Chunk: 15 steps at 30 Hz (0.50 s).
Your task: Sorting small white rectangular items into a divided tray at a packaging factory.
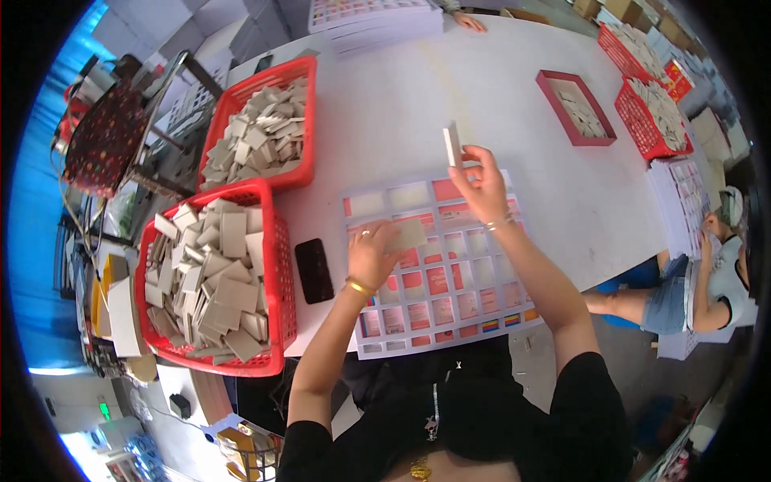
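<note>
A large printed sheet [434,341], pink and white with a grid of pale rectangles, lies on the table in front of me. Over its upper right part my right hand [482,189] pinches a small stack of greyish cardboard pieces [452,146], held upright on edge above the sheet. At the sheet's left side, my left hand [371,255] has its fingers on a flat grey cardboard piece [410,233]. That piece is at or just over the sheet; whether it touches cannot be made out. The left fingertips are partly hidden.
Left of the sheet lies a black phone [313,271]. Two red plastic baskets [280,281] full of cardboard pieces stand beyond it. Farther off are a dark red box [554,104], more red baskets [630,112] and stacked sheets [377,32]. Another person sits at the right.
</note>
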Each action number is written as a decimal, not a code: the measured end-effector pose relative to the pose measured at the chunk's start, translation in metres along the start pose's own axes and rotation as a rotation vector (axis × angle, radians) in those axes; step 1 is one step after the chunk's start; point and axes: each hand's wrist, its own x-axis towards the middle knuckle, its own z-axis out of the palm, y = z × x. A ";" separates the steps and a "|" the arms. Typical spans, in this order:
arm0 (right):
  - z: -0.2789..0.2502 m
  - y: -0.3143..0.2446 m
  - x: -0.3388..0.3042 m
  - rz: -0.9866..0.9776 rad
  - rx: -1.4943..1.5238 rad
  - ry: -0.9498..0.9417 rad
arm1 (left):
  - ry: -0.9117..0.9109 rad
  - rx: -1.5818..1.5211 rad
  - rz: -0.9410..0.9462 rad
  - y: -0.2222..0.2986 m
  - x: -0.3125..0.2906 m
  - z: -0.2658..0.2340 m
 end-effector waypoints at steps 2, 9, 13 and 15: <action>-0.035 0.012 -0.008 0.072 -0.011 0.031 | -0.063 0.009 0.010 -0.010 0.020 0.026; -0.090 0.042 -0.028 0.126 -0.231 0.025 | -0.243 0.113 -0.002 -0.018 0.043 0.051; -0.067 0.052 -0.016 0.055 -0.239 -0.076 | -0.196 0.123 0.065 -0.017 0.039 0.047; -0.046 0.062 -0.008 -0.126 -0.303 -0.186 | -0.125 0.116 0.079 -0.015 0.032 0.045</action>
